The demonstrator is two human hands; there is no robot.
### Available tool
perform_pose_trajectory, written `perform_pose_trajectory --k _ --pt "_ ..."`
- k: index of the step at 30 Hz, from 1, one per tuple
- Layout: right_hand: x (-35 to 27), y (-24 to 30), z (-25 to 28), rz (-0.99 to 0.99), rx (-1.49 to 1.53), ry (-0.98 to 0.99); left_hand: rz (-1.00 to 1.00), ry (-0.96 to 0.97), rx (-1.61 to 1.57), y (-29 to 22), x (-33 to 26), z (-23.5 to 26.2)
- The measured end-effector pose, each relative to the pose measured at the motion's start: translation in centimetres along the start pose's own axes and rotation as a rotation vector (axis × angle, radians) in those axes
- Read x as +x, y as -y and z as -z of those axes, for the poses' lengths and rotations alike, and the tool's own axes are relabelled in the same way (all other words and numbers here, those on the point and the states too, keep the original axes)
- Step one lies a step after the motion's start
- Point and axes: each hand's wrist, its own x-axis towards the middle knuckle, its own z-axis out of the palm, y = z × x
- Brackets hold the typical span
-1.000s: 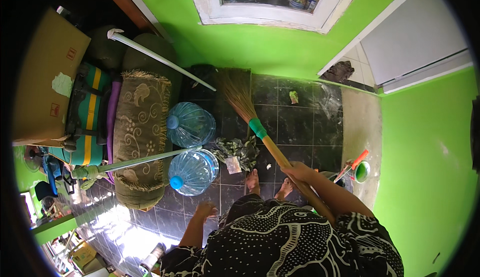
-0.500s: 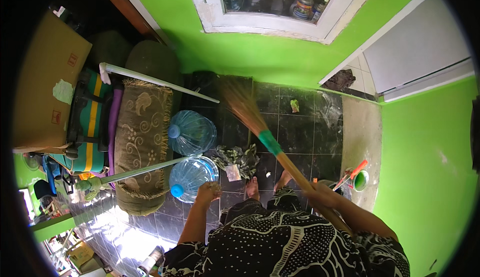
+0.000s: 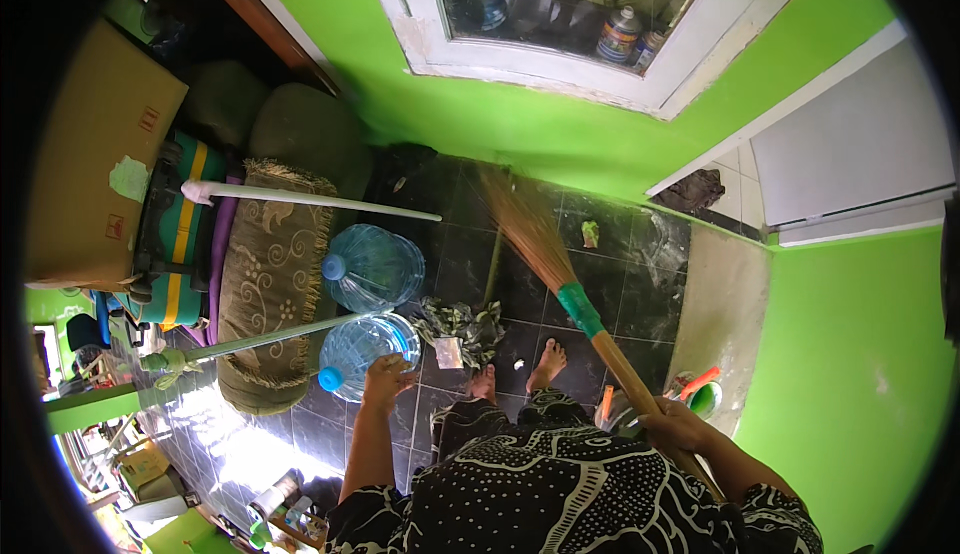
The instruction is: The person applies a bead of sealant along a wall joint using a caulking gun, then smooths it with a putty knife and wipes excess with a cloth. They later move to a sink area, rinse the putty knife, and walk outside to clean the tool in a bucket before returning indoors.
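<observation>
My right hand (image 3: 676, 424) is wrapped round the wooden handle of a broom (image 3: 575, 304). Long brown bristles, bound with a green band, reach forward to the dark tiles by the foot of the green wall and look smeared by motion. Over the nearer of two clear blue water jugs (image 3: 350, 366) hovers my left hand (image 3: 386, 382), empty, its fingers loosely apart; whether it touches the jug I cannot tell. The farther water jug (image 3: 385, 266) lies beside it. Ahead of my bare feet is a crumpled dark-and-pale cloth or plastic heap (image 3: 470, 326) with a small flat packet (image 3: 449, 353).
At left stand a rolled patterned cushion (image 3: 270, 294), a cardboard box (image 3: 95, 174) and two pale poles, one a white pole (image 3: 320, 200). A green bucket (image 3: 705, 400) with an orange-handled tool sits right. A green crumpled scrap (image 3: 590, 234) lies near the wall under the window (image 3: 570, 14).
The broom's bristles have swung right along the wall foot, and my right hand has shifted right and slightly down with the handle. My left hand has moved a little left. The view has tilted slightly.
</observation>
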Motion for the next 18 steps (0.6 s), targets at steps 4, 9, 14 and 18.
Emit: perform_pose_trajectory --k 4,9,14,18 --pt "6.3 4.7 0.2 0.033 -0.110 0.104 0.026 0.091 0.022 0.7 -0.2 -3.2" --pt "18.3 3.2 0.7 -0.138 0.008 0.171 -0.078 0.118 0.141 -3.2 -1.1 -5.1" --pt "9.0 -3.0 3.6 -0.128 0.159 0.032 -0.056 -0.017 0.067 -1.7 0.1 -0.1" --pt "-0.9 -2.9 4.1 -0.217 -0.022 -0.095 -0.013 -0.076 -0.035 -0.3 1.7 1.6"
